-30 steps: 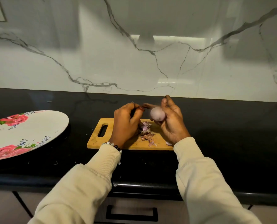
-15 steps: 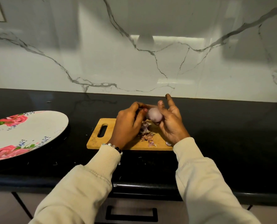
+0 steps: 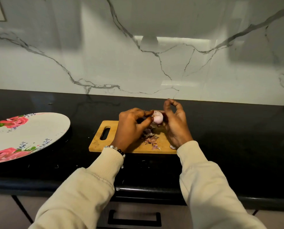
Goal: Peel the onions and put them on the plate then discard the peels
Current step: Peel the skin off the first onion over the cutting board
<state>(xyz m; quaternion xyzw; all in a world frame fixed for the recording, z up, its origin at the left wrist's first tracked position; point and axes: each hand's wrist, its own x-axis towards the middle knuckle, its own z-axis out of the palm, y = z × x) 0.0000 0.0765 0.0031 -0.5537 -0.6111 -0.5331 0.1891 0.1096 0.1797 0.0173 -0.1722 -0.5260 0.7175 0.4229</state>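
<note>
The right hand [image 3: 175,124] holds a small pale pink onion [image 3: 157,118] above the far edge of the cutting board [image 3: 98,143], thumb and curled fingers around its right side, while the forefinger arches up clear of it. The left hand [image 3: 132,126] meets the onion from the left, its fingers curled and its thumb and fingertips pinching at the onion's upper left surface; whether a strip of skin lies between them cannot be told. The onion looks mostly bare, smooth and light in colour.

Below the two hands, a small heap of purple-brown peels [image 3: 150,138] lies on the middle of the board, with one loose scrap near the board's near right corner, partly behind the right wrist. The wooden board has a slot handle at its left end and lies flat on the black worktop [image 3: 237,146]. A beaded bracelet [image 3: 116,149] sits at the left wrist, just above the cuff of a cream sleeve [image 3: 81,192]; the right arm wears the same.

Well to the left of the board, a large oval plate [image 3: 38,129] printed with pink roses rests on the worktop, cut off by the left edge of the view. Beyond the worktop rises a white marble-patterned wall [image 3: 138,55] with grey veins. A dark drawer handle [image 3: 134,219] shows below the worktop's near edge.
</note>
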